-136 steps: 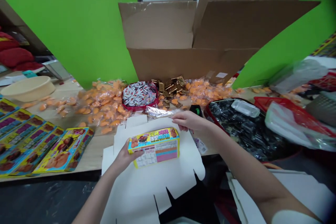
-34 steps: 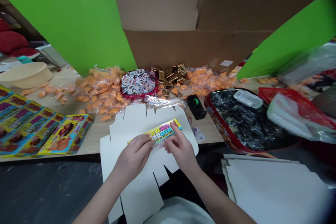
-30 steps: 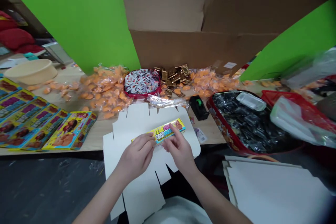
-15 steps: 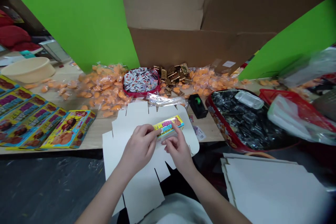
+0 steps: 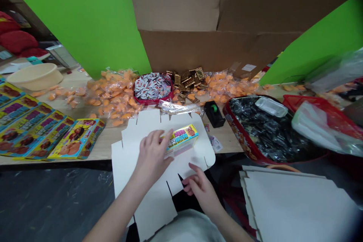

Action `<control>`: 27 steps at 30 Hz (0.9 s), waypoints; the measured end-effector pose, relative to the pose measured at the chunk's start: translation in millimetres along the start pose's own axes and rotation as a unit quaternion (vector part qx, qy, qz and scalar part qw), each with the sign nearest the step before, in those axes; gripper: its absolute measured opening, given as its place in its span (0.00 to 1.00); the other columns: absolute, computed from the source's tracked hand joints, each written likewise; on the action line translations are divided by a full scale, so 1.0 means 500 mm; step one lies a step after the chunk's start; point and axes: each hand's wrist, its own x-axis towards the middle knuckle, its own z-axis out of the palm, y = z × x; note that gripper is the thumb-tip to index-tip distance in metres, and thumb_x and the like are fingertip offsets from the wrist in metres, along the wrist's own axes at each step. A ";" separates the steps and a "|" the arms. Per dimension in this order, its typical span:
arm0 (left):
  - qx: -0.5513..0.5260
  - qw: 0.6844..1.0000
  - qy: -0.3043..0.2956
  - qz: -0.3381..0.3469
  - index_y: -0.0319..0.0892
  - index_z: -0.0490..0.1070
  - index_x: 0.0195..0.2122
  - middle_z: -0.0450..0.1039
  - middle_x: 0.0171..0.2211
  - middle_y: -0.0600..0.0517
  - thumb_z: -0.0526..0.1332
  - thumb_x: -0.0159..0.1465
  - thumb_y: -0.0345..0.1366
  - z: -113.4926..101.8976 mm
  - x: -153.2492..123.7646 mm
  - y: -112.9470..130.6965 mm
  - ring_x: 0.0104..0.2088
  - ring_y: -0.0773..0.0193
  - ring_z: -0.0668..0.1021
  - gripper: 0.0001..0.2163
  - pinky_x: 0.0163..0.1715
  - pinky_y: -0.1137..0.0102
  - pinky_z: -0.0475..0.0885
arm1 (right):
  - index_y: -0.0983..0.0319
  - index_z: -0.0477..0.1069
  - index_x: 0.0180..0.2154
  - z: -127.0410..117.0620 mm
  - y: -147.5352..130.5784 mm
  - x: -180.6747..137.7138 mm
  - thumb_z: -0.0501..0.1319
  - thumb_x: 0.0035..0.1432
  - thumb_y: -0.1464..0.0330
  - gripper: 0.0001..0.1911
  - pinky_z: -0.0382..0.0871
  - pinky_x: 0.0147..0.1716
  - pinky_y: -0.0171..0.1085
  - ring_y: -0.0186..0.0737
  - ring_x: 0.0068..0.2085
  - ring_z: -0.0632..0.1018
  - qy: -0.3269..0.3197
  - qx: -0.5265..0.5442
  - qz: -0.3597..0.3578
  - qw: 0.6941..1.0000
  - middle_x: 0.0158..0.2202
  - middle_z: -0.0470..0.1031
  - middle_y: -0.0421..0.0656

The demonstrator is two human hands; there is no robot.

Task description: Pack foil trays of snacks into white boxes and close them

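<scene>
In the head view, a small printed box (image 5: 183, 137), yellow on its end and colourful on top, lies over an unfolded white cardboard blank (image 5: 153, 200). Its near side looks pale or see-through. My left hand (image 5: 153, 153) is closed around the left end of this box, covering that end. My right hand (image 5: 200, 189) is lower and to the right, above the blank's near edge, apart from the box. Its index finger stretches out while the other fingers curl loosely, and nothing shows in it.
Printed boxes (image 5: 74, 138) stand in a row at left. Behind are orange packets (image 5: 113, 92), a red-rimmed tray of sachets (image 5: 153, 86) and gold packets (image 5: 187, 81). A black tape dispenser (image 5: 214, 114), a tub of black packets (image 5: 263, 132) and stacked white card (image 5: 295, 200) are rightward.
My right hand has come off the box and moved down toward me. My left hand has shifted its hold further around the box's left end.
</scene>
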 end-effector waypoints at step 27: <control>-0.302 0.858 -0.025 -0.415 0.40 0.71 0.49 0.75 0.39 0.43 0.56 0.59 0.56 -0.005 -0.192 -0.352 0.39 0.51 0.77 0.26 0.36 0.62 0.72 | 0.62 0.71 0.48 0.123 -0.114 0.050 0.54 0.61 0.73 0.14 0.67 0.57 0.38 0.37 0.50 0.77 -0.133 -0.421 -0.583 0.682 0.45 0.79 0.44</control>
